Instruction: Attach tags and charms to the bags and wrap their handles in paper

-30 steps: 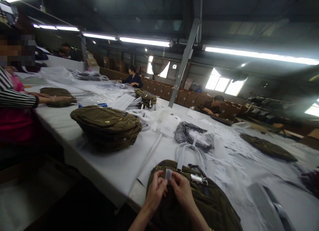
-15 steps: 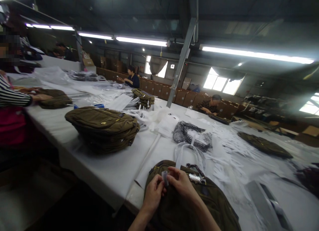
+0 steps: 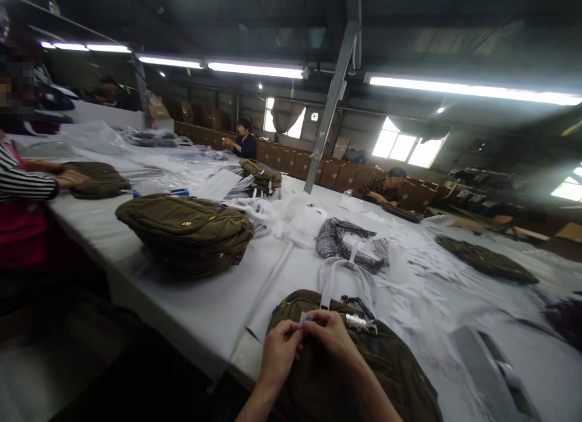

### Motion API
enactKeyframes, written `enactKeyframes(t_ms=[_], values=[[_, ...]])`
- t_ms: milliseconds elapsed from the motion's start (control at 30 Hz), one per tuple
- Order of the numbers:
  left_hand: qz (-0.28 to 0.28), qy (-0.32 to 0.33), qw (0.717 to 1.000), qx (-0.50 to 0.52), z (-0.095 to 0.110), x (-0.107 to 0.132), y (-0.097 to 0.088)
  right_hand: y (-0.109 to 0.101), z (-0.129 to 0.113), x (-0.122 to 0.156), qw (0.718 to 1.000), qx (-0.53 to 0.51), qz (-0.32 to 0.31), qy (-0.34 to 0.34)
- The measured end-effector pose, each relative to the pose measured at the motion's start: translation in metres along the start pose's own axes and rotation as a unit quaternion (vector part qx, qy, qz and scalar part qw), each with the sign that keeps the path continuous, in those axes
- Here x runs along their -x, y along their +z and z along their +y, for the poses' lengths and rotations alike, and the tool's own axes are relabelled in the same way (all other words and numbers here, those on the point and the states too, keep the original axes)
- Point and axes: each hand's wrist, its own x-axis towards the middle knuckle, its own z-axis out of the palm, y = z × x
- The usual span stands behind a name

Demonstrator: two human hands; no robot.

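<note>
Small translucent strip [image 3: 304, 318], one, pinched between the fingertips of the left hand [image 3: 278, 351] and the right hand [image 3: 331, 332], over the upper part of an olive-green backpack [image 3: 393, 364] lying on the white-covered table [image 3: 195, 325]. Pale loop [image 3: 325, 288] at the backpack's top; black-and-white mottled fabric [image 3: 328, 240] beyond; bulky olive-green bag pile [image 3: 182, 234] to the left.

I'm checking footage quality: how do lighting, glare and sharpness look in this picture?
Head view: ceiling lamps and windows are blown out; haze veils the far right; the space below the table sinks into near-black shadow; the translucent strip between left hand and right hand is too soft for detail.
</note>
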Motion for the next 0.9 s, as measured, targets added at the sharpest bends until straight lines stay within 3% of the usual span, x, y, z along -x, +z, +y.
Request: enactKeyframes(t_ms=[133,367,467,667,800,900], values=[[0.033,0.051,0.997,-0.047,-0.0049,0.003,0.0014,-0.0026,-0.0037,0.0029,0.998,0.049,-0.016,-0.034],[0.011,-0.02,1.0,-0.001,0.0009,-0.0001,0.0019,0.0022,-0.004,0.0033,0.99,0.117,0.06,-0.057],[0.009,-0.026,0.999,0.02,-0.0004,-0.0019,0.002,0.0049,-0.0016,0.0028,0.99,0.12,0.07,-0.032],[0.013,-0.008,1.0,-0.006,-0.0026,0.0007,0.0028,0.0039,-0.0052,0.0008,0.992,0.121,0.021,0.005],[-0.036,0.006,0.999,0.006,-0.0007,0.0012,0.0011,0.0042,-0.005,-0.001,0.992,0.115,0.043,0.008],[-0.039,0.0,0.999,0.012,-0.0021,-0.0006,0.0014,0.0056,-0.0024,-0.0014,0.99,0.128,0.06,0.01]])
